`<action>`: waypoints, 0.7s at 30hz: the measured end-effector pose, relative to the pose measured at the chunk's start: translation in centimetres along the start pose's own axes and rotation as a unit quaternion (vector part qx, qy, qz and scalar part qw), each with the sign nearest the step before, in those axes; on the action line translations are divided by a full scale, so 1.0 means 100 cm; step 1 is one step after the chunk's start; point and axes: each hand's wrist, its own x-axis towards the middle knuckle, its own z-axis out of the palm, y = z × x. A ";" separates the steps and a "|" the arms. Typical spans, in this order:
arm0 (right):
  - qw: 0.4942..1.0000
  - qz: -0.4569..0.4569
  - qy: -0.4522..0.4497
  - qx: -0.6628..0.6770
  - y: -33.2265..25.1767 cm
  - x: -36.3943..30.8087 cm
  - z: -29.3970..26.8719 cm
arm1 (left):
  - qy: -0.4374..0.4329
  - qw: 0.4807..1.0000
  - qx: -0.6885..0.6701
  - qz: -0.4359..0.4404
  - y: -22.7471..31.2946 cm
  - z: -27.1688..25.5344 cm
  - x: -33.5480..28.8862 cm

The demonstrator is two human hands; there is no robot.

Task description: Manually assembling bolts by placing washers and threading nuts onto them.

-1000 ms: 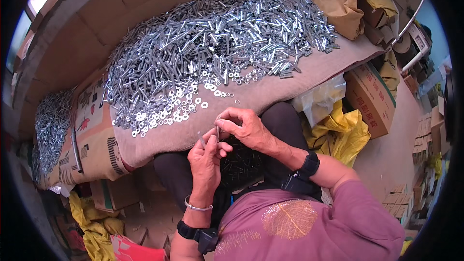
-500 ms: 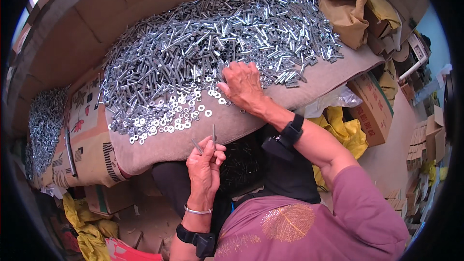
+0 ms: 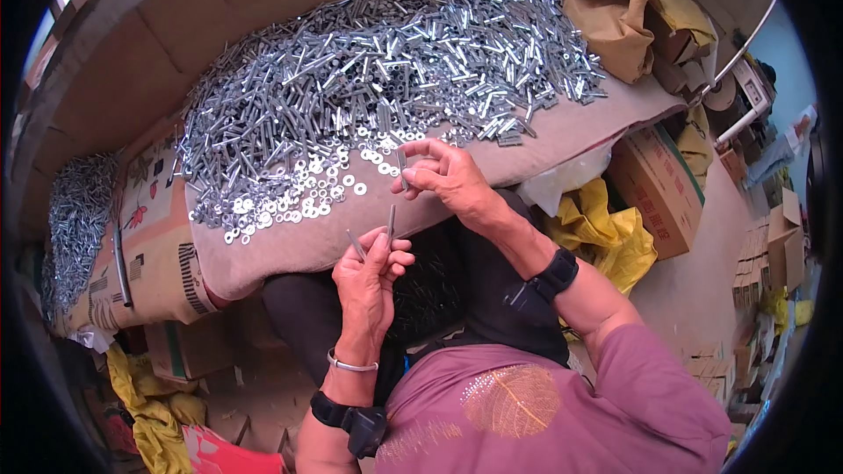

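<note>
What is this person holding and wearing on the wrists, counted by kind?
Left hand, bolts: 2
Right hand, bolt: 1
Black wristbands: 2
Silver bangle: 1
Total: 6

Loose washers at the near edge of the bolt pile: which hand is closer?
Right. The right hand hovers just beside the loose washers, pinching a bolt. The left hand sits lower, off the table edge, holding two bolts.

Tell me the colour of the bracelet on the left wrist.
Silver; the thin bracelet shows best in the head view.
</note>
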 end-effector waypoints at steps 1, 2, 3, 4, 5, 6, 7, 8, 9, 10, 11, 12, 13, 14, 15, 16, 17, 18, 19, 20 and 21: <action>1.000 0.005 -0.010 0.002 -0.001 -0.007 -0.001 | -0.004 1.000 0.005 0.001 0.000 0.002 -0.002; 1.000 0.006 -0.008 0.004 0.001 -0.012 -0.002 | -0.007 1.000 0.010 0.002 -0.001 0.004 -0.004; 1.000 0.008 -0.004 -0.006 0.002 -0.016 -0.004 | -0.006 1.000 0.012 0.000 -0.001 0.004 -0.005; 1.000 0.008 -0.001 -0.016 0.003 -0.020 -0.004 | -0.015 1.000 0.015 0.012 -0.002 0.002 -0.005; 0.999 -0.004 -0.005 -0.050 0.003 -0.024 -0.006 | -0.024 0.999 0.018 0.024 -0.002 0.001 -0.006; 0.999 -0.003 -0.005 -0.048 0.002 -0.029 -0.007 | -0.023 0.999 0.020 0.023 -0.002 0.002 -0.008; 0.997 -0.008 0.002 -0.071 0.001 -0.031 -0.008 | -0.023 0.999 0.023 0.031 -0.002 0.001 -0.007; 0.995 -0.013 0.010 -0.095 -0.001 -0.034 -0.009 | -0.024 0.999 0.025 0.039 -0.002 0.001 -0.008; 0.996 -0.013 0.009 -0.093 -0.003 -0.038 -0.010 | -0.023 0.999 0.026 0.040 -0.002 0.001 -0.009; 0.991 -0.006 -0.010 -0.132 -0.006 -0.042 -0.013 | -0.029 0.998 0.045 0.031 -0.003 0.002 -0.009; 0.985 0.001 -0.028 -0.171 -0.010 -0.045 -0.014 | -0.035 0.997 0.062 0.023 -0.003 0.002 -0.009; 0.985 0.000 -0.030 -0.170 -0.013 -0.047 -0.016 | -0.034 0.997 0.063 0.025 -0.004 0.002 -0.009; 0.976 -0.008 -0.051 -0.212 -0.016 -0.050 -0.017 | -0.049 0.996 0.079 0.015 -0.005 0.001 -0.009; 0.964 -0.015 -0.073 -0.254 -0.020 -0.052 -0.019 | -0.063 0.994 0.094 0.005 -0.006 0.000 -0.009; 0.957 0.002 -0.088 -0.275 -0.025 -0.053 -0.021 | -0.070 0.993 0.099 -0.001 -0.006 -0.001 -0.010; 0.957 0.002 -0.088 -0.275 -0.027 -0.054 -0.023 | -0.070 0.993 0.099 -0.001 -0.007 0.000 -0.011; 0.952 -0.018 -0.127 -0.279 -0.029 -0.055 -0.024 | -0.087 0.991 0.105 -0.010 -0.007 0.002 -0.012; 0.944 -0.038 -0.166 -0.282 -0.029 -0.055 -0.024 | -0.103 0.988 0.111 -0.019 -0.008 0.003 -0.012; 0.930 -0.043 -0.198 -0.306 -0.028 -0.052 -0.023 | -0.122 0.986 0.114 -0.025 -0.008 0.003 -0.012; 0.930 -0.043 -0.198 -0.306 -0.027 -0.050 -0.022 | -0.122 0.986 0.113 -0.025 -0.009 0.004 -0.011; 0.927 -0.027 -0.191 -0.323 -0.026 -0.047 -0.019 | -0.105 0.991 0.082 -0.031 -0.010 0.006 -0.011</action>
